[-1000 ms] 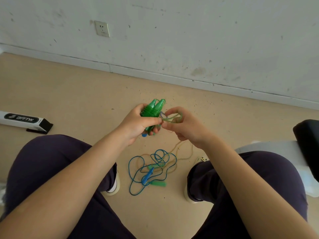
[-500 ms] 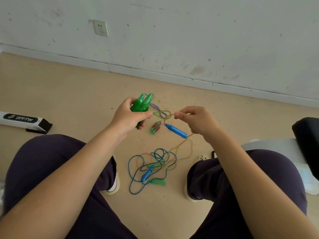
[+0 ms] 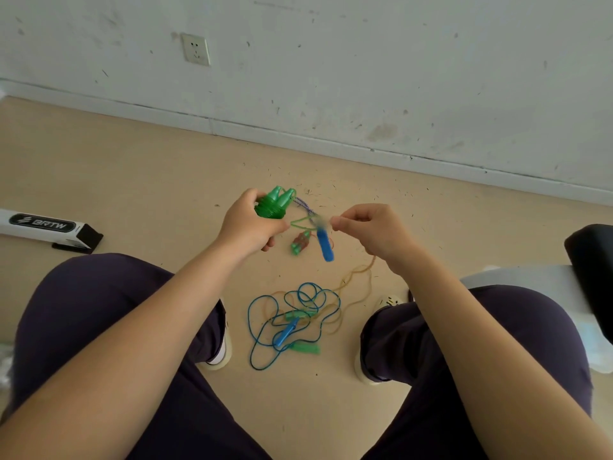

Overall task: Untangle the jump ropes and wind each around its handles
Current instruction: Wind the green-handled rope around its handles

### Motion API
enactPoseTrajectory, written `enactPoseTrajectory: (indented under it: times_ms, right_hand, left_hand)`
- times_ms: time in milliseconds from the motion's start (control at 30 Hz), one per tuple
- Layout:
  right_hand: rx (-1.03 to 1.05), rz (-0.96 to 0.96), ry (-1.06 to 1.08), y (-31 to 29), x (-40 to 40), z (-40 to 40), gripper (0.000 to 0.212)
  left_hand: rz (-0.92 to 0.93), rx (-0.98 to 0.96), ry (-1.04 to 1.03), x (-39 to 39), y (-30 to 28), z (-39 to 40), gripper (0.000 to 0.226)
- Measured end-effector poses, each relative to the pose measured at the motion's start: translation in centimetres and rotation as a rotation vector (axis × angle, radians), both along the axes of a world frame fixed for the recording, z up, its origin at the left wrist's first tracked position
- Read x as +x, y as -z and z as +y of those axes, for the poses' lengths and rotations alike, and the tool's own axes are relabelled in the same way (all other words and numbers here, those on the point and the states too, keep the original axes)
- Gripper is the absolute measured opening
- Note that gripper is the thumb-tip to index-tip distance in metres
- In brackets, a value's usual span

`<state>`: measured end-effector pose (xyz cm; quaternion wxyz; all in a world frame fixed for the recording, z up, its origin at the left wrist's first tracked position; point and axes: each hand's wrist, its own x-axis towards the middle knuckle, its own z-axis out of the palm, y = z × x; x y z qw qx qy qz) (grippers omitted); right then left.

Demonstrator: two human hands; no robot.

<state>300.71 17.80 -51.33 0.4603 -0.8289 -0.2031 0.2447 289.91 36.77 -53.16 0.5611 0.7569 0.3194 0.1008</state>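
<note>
The tangled ropes (image 3: pixel 292 323) lie on the floor (image 3: pixel 132 194) between my feet, unchanged. My left hand (image 3: pixel 247 227) still grips the pair of green handles (image 3: pixel 275 204). My right hand (image 3: pixel 368 227) keeps pinching the cord, and the blue handle (image 3: pixel 324 242) now hangs straight down instead of slanting toward it.

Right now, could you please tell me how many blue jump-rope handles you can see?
2. One blue handle dangles between the hands, below the right hand. The other lies in the tangle on the floor. More may be hidden.
</note>
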Motion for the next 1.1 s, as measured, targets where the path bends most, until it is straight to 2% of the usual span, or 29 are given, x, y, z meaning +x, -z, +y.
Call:
enactPoseTrajectory:
  times_ms: [367, 533, 667, 833, 1000, 1100]
  right_hand:
    - [0.154, 0.105, -0.005, 0.0, -0.7, 0.5, 0.013]
    - [0.287, 0.038, 0.145, 0.1, -0.2, 0.3, 0.029]
    - [0.417, -0.016, 0.304, 0.0, 0.1, 0.2, 0.025]
    - [0.352, -0.054, 0.232, 0.4, -0.2, 0.4, 0.024]
    - [0.16, -0.179, 0.179, 0.5, -0.5, 0.6, 0.044]
    - [0.055, -0.201, 0.169, 0.6, -0.7, 0.4, 0.057]
  left_hand:
    - [0.054, 0.031, 0.151, -0.2, 0.1, -0.7, 0.042]
    - [0.066, 0.039, 0.118, -0.1, 0.3, -0.5, 0.04]
    - [0.108, 0.183, 0.041, -0.1, 1.0, 0.2, 0.04]
    - [0.23, 0.433, 0.013, -0.3, 0.6, 0.3, 0.038]
    - [0.039, 0.196, 0.153, -0.4, -0.1, -0.5, 0.04]
    - [-0.013, 0.127, 0.226, -0.4, -0.6, -1.2, 0.041]
